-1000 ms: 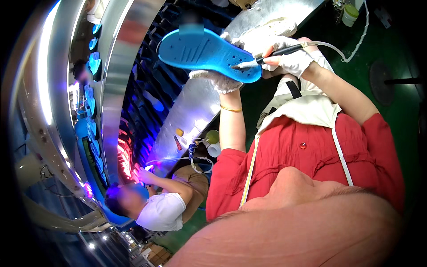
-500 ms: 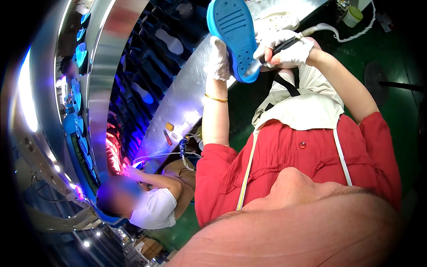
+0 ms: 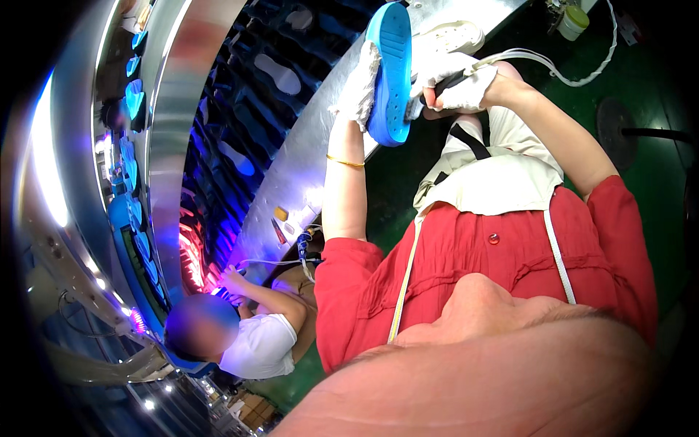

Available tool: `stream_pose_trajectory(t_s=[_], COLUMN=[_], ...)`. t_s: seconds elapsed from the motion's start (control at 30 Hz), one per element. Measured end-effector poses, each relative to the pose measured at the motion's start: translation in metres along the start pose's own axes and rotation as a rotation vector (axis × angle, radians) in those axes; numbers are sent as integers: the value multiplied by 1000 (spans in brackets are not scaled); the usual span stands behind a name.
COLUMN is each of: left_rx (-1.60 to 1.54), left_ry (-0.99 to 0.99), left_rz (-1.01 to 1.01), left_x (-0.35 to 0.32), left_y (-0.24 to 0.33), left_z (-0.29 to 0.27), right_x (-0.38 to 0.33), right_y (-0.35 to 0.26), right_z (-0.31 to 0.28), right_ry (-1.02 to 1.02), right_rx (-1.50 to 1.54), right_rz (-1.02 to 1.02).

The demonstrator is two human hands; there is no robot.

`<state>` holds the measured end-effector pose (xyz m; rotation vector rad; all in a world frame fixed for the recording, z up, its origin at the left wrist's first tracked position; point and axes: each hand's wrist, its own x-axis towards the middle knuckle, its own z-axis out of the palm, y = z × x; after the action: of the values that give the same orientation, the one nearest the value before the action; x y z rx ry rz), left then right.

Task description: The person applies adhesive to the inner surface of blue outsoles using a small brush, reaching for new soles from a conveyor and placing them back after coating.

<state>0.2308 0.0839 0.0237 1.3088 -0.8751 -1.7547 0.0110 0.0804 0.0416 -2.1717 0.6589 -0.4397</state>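
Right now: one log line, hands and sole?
left hand: gloved, holds blue sole on edge | right hand: gloved, holds hosed tool against sole | co-worker: at conveyor

you have one blue shoe sole [image 3: 391, 73] up between two gloved hands, your left hand [image 3: 360, 87] and your right hand [image 3: 459, 84], with one dark tool [image 3: 437, 86] trailing one white hose [image 3: 553, 65]. on the counter [image 3: 291, 175] you can count one white shoe [image 3: 451, 35] at its far edge and one small yellow item [image 3: 281, 213] near its left end. one other person [image 3: 247, 328] sits at that end, and one jar [image 3: 573, 22] stands on the floor.
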Motion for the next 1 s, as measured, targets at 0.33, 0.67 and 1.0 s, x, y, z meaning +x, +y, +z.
stream_pose_trajectory(t_s=[0.33, 0.67, 1.0], left_rx=[-2, -729, -1055], left_ry=[-17, -300, -434], left_rz=[51, 157, 249], left_x=[-14, -43, -47], left_y=[6, -8, -58], left_z=[-3, -11, 69], right_x=[8, -11, -23], right_y=[20, 6, 13], right_z=[-12, -19, 9], right_ry=[29, 365, 604], right_rx=[313, 767, 656], right_rz=[100, 34, -4])
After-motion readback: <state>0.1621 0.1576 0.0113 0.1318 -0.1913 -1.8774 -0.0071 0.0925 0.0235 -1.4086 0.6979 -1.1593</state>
